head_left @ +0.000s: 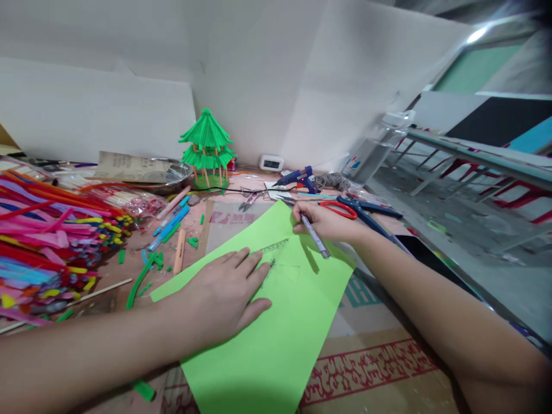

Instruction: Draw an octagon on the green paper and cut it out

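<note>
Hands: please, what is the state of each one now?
Left hand: open, flat on the green paper and ruler.
Right hand: closed, holding a pen.

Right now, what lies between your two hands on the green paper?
In the head view, a clear ruler lies between the left hand and the right hand, on the green paper.

- The left hand (224,290) lies flat, palm down, fingers spread and pointing forward to the right, its bare forearm coming in low from the left.
- The right hand (324,221) sits further forward, fingers curled in a writing grip, its forearm stretching back to the lower right.
</note>
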### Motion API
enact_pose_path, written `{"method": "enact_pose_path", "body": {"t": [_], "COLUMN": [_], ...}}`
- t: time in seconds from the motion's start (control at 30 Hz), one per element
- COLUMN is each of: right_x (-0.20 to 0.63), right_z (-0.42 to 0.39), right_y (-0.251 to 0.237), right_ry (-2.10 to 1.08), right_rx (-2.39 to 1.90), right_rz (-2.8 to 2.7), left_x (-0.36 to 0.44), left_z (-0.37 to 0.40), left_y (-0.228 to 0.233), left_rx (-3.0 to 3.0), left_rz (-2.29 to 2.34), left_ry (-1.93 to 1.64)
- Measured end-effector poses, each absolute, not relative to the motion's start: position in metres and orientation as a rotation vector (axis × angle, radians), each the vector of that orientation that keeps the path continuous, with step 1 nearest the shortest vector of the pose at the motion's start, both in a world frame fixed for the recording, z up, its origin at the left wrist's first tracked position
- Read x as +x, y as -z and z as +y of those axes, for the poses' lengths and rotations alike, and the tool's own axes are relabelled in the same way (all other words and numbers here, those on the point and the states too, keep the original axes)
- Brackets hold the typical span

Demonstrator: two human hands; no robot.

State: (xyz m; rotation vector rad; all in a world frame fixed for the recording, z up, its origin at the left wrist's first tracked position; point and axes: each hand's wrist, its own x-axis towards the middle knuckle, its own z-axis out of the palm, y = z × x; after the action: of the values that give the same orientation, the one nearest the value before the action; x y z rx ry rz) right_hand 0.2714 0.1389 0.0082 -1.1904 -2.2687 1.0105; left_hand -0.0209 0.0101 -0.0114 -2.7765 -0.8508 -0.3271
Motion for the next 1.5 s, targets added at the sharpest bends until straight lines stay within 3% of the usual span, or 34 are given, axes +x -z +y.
{"method": "enact_pose_path", "body": {"t": [0.43,0.97,1.2,1.37,1.5], "right_x": [0.26,0.271,0.286,0.266,0.236], "right_z": [0.127,0.126,0.111,0.079,0.065], "right_y": [-0.013,-0.029,-0.069,-0.101,-0.082], "right_ry": [-1.171,-0.834,-0.451,-0.356,-0.443], "right_rx": [-1.148,-1.345,-1.428,-1.176,-1.048], "right_rz": [-2.311,-2.619,-2.581,-2.526,-2.448], "left_x": [-0.02,-0.02,-0.017,-0.016,-0.017], "left_z": [-0.01,0.008,0.007,0.006,0.008], "left_y": [0.014,0.012,0.02,0.018,0.014], "left_rx": [-2.87,-2.938,-2.954,-2.957,-2.951], "left_rz": [-0.574,-0.639,-0.647,-0.635,-0.627], "left_ry": [0.281,0.338,0.352,0.333,0.339]}}
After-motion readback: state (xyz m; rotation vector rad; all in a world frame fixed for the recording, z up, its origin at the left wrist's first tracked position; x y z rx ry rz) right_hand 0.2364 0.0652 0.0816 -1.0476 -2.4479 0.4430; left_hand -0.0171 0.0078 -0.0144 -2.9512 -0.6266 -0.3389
